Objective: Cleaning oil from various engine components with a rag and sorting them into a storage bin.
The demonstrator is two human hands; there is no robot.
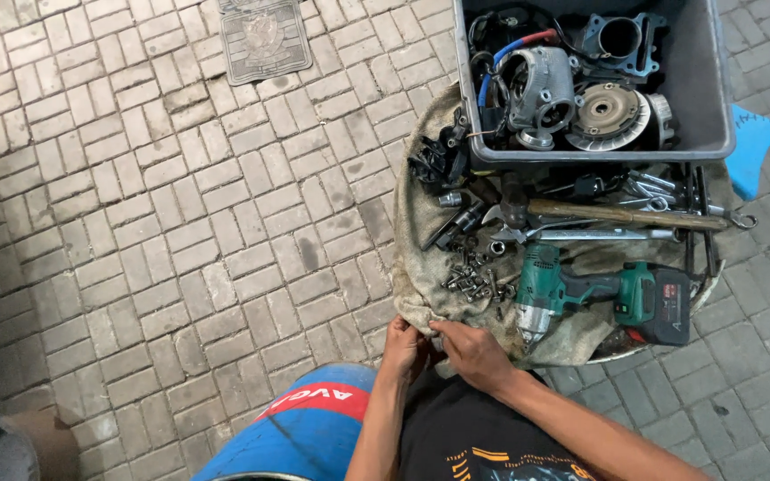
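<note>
My left hand (403, 347) and my right hand (472, 353) meet at the near edge of a dirty beige cloth (421, 223) that covers a round tray. Both hands pinch the cloth's hem between fingers and thumb. Just beyond my right hand lies a green cordless impact driver (599, 298) with a black battery. A heap of small bolts and sockets (474, 276) sits on the cloth a little past my fingers. A wooden-handled hammer (617, 214) and wrenches lie further back.
A grey plastic bin (701, 89) at the back holds engine parts, a cylinder and wires. A blue drum (300, 428) stands near my legs. The brick paving (180, 223) stretches left, with a metal cover plate (265, 37) at the top.
</note>
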